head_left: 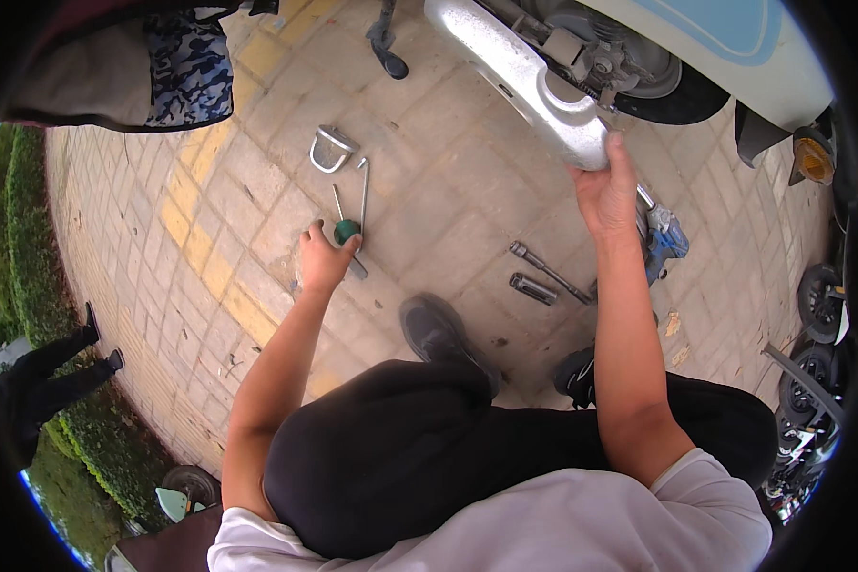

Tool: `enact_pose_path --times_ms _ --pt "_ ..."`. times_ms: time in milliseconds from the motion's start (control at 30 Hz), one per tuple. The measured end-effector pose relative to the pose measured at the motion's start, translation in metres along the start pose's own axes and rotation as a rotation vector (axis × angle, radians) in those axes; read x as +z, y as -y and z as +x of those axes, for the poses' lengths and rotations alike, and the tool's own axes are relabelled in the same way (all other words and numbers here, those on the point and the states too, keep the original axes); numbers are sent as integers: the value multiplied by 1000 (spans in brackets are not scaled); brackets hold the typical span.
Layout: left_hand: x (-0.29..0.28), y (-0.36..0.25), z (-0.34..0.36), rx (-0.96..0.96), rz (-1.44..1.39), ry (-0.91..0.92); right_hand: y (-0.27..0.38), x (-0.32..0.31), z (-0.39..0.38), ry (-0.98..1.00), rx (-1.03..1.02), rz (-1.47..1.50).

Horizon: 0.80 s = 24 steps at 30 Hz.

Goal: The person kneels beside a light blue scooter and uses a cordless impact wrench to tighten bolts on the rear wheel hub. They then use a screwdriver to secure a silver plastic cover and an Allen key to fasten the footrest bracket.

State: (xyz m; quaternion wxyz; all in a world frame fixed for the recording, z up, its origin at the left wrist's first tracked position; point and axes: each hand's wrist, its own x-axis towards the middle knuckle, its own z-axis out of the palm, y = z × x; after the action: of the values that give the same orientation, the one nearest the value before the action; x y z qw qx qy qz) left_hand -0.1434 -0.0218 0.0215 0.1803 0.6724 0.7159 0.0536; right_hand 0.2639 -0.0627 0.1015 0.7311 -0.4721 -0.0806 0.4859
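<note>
My left hand (326,255) is low over the paving with fingers apart, its thumb at the green handle of a screwdriver (346,230). Beside it lie a metal rod with a bent tip (364,181) and a U-shaped metal piece (332,149). My right hand (603,195) grips the lower end of a long silver cover (534,91) next to a scooter's wheel hub (620,57). Left of my right forearm lie a socket extension (548,269) and a long socket (533,289); a blue power tool (667,243) is partly behind that forearm.
A white scooter body (753,57) overhangs the top right; parked two-wheelers (810,372) line the right edge. A grey bag with camouflage panel (105,76) is upper left. Another person's dark-clad legs (52,372) are by the hedge (24,238) at left. My shoe (429,329) rests on the paving.
</note>
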Motion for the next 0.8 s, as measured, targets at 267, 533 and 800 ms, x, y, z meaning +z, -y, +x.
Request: enact_pose_path --times_ms 267,533,800 --pt "-13 -25 1 -172 -137 201 5 1 1 7 -3 -5" --pt "-57 -161 -45 274 -848 478 18 7 7 -34 35 -25" --pt "-65 -195 0 476 -841 315 27 13 6 5 35 -79"
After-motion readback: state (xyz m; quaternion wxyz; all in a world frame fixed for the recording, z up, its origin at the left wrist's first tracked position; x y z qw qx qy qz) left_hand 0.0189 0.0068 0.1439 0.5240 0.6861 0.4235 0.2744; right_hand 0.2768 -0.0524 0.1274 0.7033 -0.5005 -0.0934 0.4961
